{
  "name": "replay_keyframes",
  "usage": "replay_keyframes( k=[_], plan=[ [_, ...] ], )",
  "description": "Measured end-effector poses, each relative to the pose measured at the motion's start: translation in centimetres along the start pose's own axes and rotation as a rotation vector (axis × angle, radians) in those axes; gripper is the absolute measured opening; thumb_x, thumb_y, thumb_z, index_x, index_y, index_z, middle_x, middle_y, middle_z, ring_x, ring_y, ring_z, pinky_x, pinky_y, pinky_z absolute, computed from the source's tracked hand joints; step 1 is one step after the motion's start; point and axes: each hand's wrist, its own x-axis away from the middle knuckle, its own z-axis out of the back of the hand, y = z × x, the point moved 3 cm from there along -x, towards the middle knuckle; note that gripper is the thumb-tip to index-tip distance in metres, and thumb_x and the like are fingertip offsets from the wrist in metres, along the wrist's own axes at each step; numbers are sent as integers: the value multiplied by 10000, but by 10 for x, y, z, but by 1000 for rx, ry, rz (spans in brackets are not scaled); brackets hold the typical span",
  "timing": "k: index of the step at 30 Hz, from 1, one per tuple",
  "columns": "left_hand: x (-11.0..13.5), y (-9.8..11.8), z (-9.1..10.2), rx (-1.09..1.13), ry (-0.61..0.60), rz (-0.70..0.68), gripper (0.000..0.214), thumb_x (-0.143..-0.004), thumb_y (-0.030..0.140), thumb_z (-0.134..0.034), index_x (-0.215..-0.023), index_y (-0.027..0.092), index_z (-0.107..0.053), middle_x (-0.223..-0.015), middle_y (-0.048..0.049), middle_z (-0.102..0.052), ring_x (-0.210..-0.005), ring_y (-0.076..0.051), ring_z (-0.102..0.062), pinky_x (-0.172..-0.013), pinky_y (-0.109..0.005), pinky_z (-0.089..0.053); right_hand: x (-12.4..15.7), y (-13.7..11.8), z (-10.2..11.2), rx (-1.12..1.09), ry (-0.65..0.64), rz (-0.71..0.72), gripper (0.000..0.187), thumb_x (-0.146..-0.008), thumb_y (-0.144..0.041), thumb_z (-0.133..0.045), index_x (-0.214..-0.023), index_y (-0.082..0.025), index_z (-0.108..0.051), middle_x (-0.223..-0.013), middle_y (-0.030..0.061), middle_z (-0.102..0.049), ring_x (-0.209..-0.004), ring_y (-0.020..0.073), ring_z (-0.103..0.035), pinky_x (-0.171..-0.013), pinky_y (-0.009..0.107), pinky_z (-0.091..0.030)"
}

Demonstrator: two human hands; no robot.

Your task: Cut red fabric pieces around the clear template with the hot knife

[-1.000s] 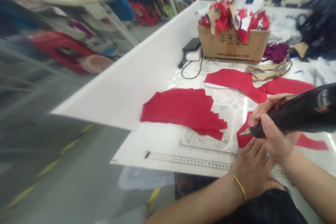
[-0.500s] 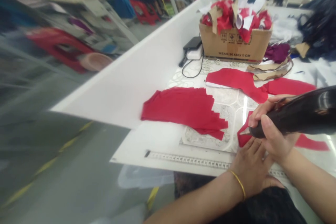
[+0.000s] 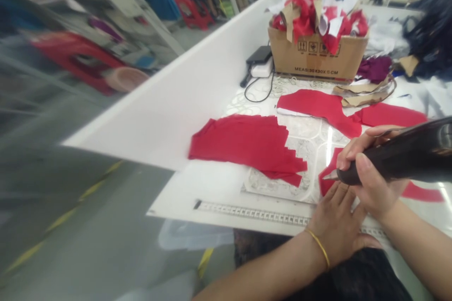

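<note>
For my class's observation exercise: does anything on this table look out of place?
Mildly, yes: scraps bulge above the cardboard box and hang over its front rim, so it looks overfilled. Nearer, the red fabric stack looks askew, its right edge stepping unevenly.

From the desk's near left corner, a hand could pass low over the flat ruler as far as the left hand. The right hand and its bulky black tool bar the right side. A white panel lines the left edge; a heaped carton blocks the far left corner.
</note>
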Motion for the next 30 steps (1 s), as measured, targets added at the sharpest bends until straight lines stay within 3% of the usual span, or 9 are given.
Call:
replay_keyframes(
  k=[9,15,25,30],
  plan=[
    [4,9,-3,-31,-11,44,897,-843,845,-472,-1367,123,-571,-1334,-204,-621,-1289,-361,-570,-1136,-471,-410,-3,-1,-2,7,21,0,223,-926,-207,-650,-1113,-254,-539,-732,-43,-609,-573,142,-591,-537,318,-540],
    [2,6,0,-11,6,53,881,-886,827,-416,-1395,118,-544,-1382,-202,-599,-1340,-352,-533,-1169,-468,-379,-2,1,-2,-23,15,25,248,-912,-137,-631,-1125,-233,-548,-755,-36,-609,-587,138,-590,-548,317,-542],
    [5,9,-4,-28,73,70,872,-871,831,-443,-1347,113,-575,-1322,-186,-635,-1298,-346,-566,-1179,-449,-371,-2,5,-3,68,-3,49,203,-926,-179,-615,-1095,-263,-540,-743,-41,-584,-573,142,-596,-548,322,-551],
    [3,10,-2,-12,15,67,888,-848,828,-513,-1399,132,-540,-1417,-189,-573,-1367,-353,-503,-1178,-470,-384,-2,-2,-2,89,-9,41,154,-949,-220,-616,-1080,-277,-557,-754,-36,-590,-575,139,-591,-544,317,-550]
  ],
)
